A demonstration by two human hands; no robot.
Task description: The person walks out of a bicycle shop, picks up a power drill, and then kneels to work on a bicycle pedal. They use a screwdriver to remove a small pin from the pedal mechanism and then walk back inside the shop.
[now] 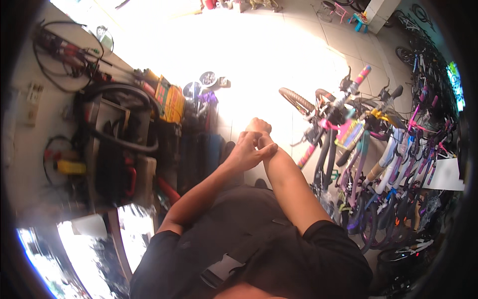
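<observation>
In front of my body my two forearms meet. My left hand (247,150) is closed across my right wrist (263,141), its thumb on the near side and its fingers curled over the far side. Beyond that grip my right hand (259,125) is closed in a fist, with nothing showing out of it. The closest thing to the right is a row of bicycles, where a handlebar with a pink striped grip (363,74) stands out. A yellow-and-red box (169,101) stands to the left.
Several bicycles crowd the right side, their handlebars (343,107) jutting toward me. On the left, a bench holds a black tyre (119,88), cables and a yellow tool (70,167). Pale tiled floor (303,37) lies ahead in glare. A blue stool (358,22) stands far right.
</observation>
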